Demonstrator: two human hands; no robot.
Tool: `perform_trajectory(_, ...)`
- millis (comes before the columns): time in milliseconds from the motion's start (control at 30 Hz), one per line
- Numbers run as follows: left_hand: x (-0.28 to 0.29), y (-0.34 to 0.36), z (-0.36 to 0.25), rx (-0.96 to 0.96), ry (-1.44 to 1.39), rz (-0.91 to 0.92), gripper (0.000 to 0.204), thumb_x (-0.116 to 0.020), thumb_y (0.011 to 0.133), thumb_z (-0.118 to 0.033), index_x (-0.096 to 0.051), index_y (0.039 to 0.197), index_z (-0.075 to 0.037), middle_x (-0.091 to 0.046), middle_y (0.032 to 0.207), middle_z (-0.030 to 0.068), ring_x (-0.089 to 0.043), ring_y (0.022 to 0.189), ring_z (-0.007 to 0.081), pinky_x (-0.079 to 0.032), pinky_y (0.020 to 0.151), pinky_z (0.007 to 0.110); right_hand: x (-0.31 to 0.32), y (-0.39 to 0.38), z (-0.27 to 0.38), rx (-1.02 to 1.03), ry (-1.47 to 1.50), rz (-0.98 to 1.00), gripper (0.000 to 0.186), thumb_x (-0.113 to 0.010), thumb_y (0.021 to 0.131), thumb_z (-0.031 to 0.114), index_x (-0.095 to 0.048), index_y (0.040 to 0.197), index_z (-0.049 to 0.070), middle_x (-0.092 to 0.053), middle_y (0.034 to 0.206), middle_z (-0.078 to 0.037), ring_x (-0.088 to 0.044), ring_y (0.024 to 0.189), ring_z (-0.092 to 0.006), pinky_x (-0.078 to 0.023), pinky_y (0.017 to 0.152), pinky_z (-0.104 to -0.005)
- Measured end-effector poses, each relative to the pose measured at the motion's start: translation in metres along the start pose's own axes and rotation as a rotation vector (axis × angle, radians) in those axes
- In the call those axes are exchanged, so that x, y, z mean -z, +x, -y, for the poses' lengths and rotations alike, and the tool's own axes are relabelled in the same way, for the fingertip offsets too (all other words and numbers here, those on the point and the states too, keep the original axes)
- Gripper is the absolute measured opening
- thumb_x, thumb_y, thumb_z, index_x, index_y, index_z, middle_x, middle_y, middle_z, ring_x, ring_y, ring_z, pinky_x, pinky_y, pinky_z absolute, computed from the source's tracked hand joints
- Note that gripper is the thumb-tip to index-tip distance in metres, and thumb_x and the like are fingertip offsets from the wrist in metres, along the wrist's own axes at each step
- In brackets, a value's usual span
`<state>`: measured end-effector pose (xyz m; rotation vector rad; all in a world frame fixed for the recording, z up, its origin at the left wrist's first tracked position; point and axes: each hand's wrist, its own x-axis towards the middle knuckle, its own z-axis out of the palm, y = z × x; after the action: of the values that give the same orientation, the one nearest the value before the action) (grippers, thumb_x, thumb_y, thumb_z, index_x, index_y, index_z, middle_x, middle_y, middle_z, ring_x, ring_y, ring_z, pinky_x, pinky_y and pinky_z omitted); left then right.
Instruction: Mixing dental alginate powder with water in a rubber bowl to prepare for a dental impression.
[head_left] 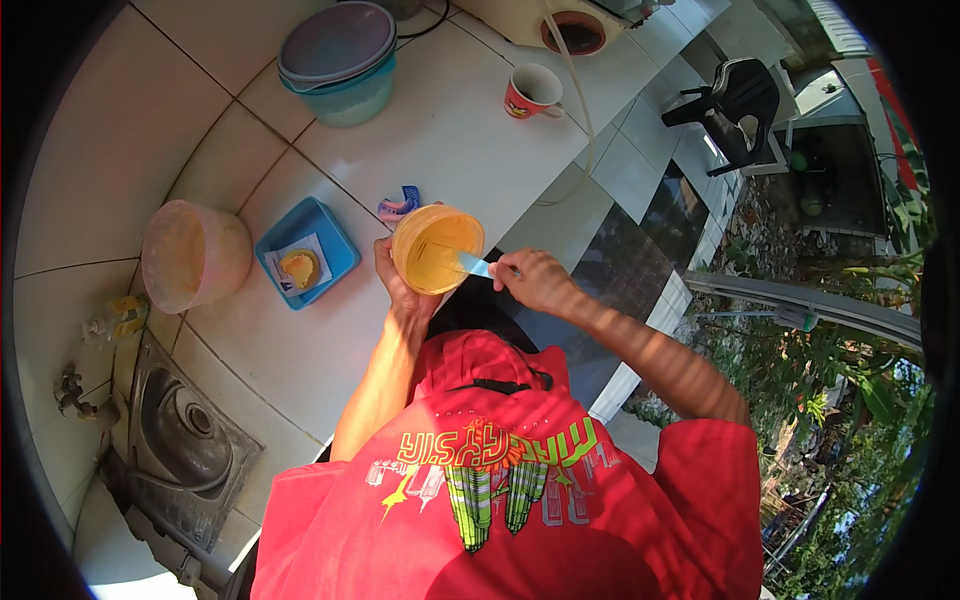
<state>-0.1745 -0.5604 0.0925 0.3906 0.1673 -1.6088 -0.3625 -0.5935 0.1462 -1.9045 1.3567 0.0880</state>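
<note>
My left hand (402, 288) holds a round plastic container (428, 242) of orange-yellow contents, tilted toward me. My right hand (532, 279) grips the light-blue handle (476, 265) of a utensil whose end is in the contents. Just beyond the container lies a small blue and pink item (398, 204) that I cannot make out. To its left, a blue tray (343, 255) holds paper and a small yellow object (299, 268). A translucent pinkish tub (185, 255) stands farther left.
A lidded blue bucket (340, 100) and a red mug (525, 98) stand at the back, near a pale hose (590, 140). A steel sink (175, 430) with a tap (72, 392) is lower left. A black chair (735, 110) and plants (850, 420) are outside the counter, right.
</note>
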Motion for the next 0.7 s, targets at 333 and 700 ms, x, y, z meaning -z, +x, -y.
perform_trajectory(333, -0.002, 0.004, 0.007, -0.01, 0.044, -0.314, 0.05, -0.042, 0.085, -0.041, -0.06, 0.111, -0.004, -0.065, 0.104, 0.011, -0.063, 0.095, 0.0264, -0.053, 0.084, 0.043, 0.017, -0.004, 0.009, -0.294, 0.251, 0.428, 0.031, -0.053, 0.093, 0.029, -0.069, 0.081, 0.007, -0.065, 0.067, -0.013, -0.063, 0.062, -0.0371, -0.051, 0.063, -0.044)
perform_trajectory(700, -0.005, 0.005, 0.005, -0.023, -0.038, -0.157, 0.053, -0.036, 0.089, -0.041, -0.056, 0.118, -0.002, -0.062, 0.117, 0.0135, -0.059, 0.109, 0.0281, -0.048, 0.096, 0.043, 0.04, -0.005, 0.033, 0.038, -0.368, -0.194, 0.023, -0.061, 0.091, 0.026, -0.069, 0.087, 0.006, -0.068, 0.081, -0.013, -0.066, 0.067, -0.0326, -0.053, 0.063, -0.0434)
